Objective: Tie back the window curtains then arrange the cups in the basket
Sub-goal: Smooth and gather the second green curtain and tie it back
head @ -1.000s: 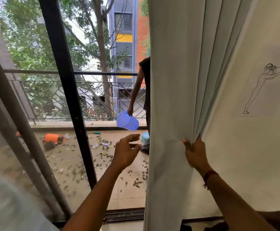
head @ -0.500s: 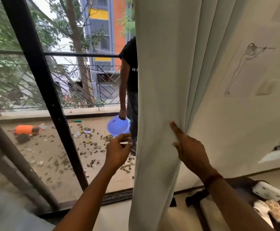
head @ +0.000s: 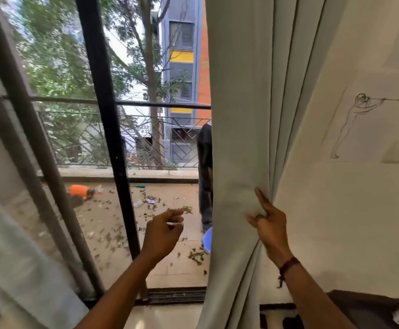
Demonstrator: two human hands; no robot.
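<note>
On a pale sign (head: 138,132) across the street, seen through the glass, "#37" can be read; the letters above it are too blurred to be made out. A line drawing (head: 360,125) of a standing figure with a long thin object held out level from its head is seen on the wall at the right; no writing can be read there.

The curtain (head: 241,138), pale and hanging in long folds, is found right of centre, between the black window frame (head: 105,115) and the wall. The right hand (head: 268,225) is laid against the curtain's right side low down: the forefinger is stretched upward along a fold, while the other fingers are curled in front of the cloth. Whether any cloth is caught between them cannot be told. A dark cord bracelet (head: 288,267) is worn on that wrist.

The left hand (head: 162,233) is held in the air just left of the curtain's free edge, apart from it, with fingers loosely curled, thumb near forefinger, and nothing held.

A second pale curtain (head: 15,257) is seen at the lower left. On the balcony a person in dark clothes (head: 205,162) is half hidden by the curtain's edge.
</note>
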